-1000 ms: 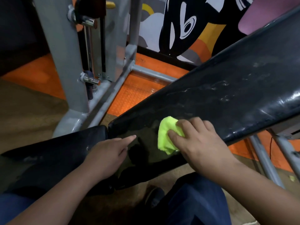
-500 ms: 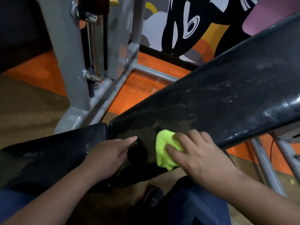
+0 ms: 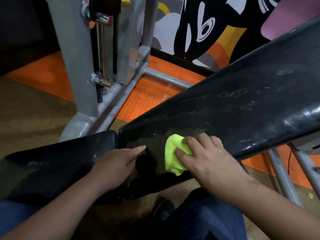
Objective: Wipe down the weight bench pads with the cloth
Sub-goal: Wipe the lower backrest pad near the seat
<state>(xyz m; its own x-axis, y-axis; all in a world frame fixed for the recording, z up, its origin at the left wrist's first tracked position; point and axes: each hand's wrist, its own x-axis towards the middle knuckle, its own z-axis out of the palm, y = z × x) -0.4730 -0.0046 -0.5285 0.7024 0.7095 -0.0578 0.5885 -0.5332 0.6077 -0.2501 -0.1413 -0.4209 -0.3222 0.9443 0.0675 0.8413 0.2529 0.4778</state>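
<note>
— Two hands: where's each?
— Right hand (image 3: 206,161) presses the yellow cloth (image 3: 173,153) flat on the back pad's (image 3: 242,104) near end; its grip seems loose. Left hand (image 3: 116,163) rests open beside the seat pad (image 3: 60,161).

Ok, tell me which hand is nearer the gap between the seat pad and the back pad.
Left. The left hand rests at the gap, forefinger reaching onto the back pad. The right hand presses the cloth farther along that pad.
</note>
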